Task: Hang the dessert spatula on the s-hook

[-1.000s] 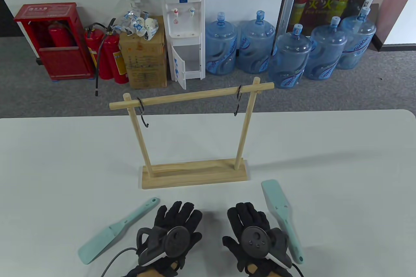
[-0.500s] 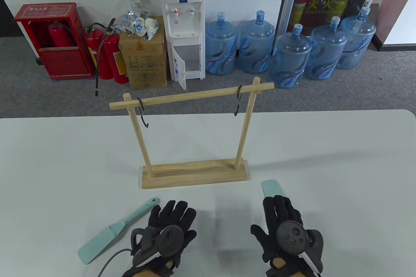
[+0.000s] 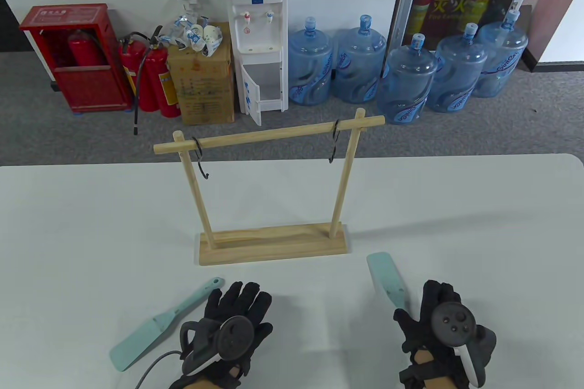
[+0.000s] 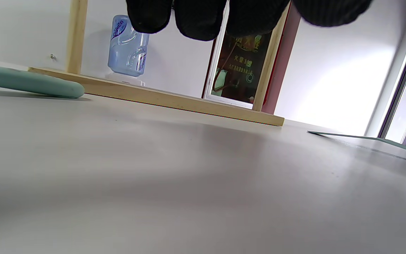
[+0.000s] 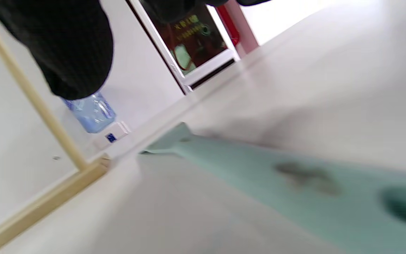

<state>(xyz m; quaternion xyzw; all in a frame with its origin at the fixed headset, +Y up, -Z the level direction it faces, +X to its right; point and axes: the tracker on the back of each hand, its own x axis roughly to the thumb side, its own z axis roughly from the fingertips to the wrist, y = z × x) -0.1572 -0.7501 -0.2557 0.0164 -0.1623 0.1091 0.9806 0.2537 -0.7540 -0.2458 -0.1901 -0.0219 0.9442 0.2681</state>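
Table view shows my right hand (image 3: pixel 440 325) over the handle of the right dessert spatula (image 3: pixel 387 277); whether its fingers grip I cannot tell. My left hand (image 3: pixel 232 316) rests flat, fingers spread, holding nothing, beside the left spatula (image 3: pixel 159 323)

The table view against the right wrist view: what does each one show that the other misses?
Only the table view shows both S-hooks, left and right, hanging empty on the crossbar, the left spatula and both hands, left hand and right hand. Only the right wrist view shows, close up, the hanging hole in the right spatula handle. Both show that spatula lying on the table, and the wooden rack.
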